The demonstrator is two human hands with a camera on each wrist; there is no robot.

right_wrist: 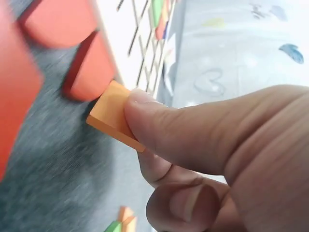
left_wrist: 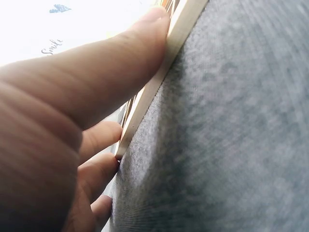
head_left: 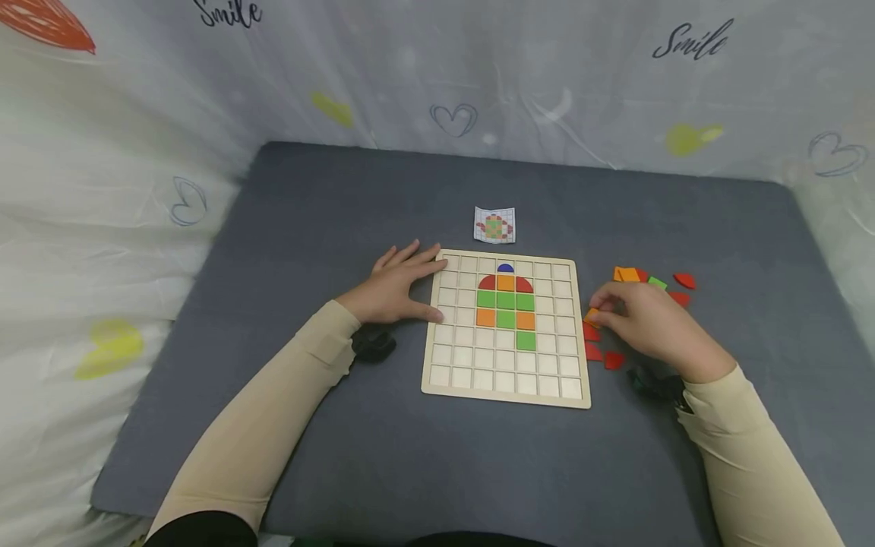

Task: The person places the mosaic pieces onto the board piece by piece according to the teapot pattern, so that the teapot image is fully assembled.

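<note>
A square wooden grid board [head_left: 506, 384] lies on the grey table, with green, orange, red and blue pieces set in its upper middle cells. My left hand [head_left: 396, 285] rests at the board's left edge, fingers spread, thumb and fingertips touching the rim. Just off the right edge, my right hand [head_left: 652, 327] pinches an orange square tile [right_wrist: 110, 108] between thumb and finger. Beneath and beside that hand lie red quarter-round pieces [right_wrist: 91, 72]. Beyond it are more loose pieces, among them orange squares [head_left: 627, 274] and a green one [head_left: 658, 282], partly hidden by the hand.
Behind the board lies a small pattern card [head_left: 494, 226] with a coloured grid figure. The grey tabletop [head_left: 355, 197] runs back to a pale printed curtain [head_left: 410, 68]. Another red piece [head_left: 684, 281] lies to the far right of the loose pieces.
</note>
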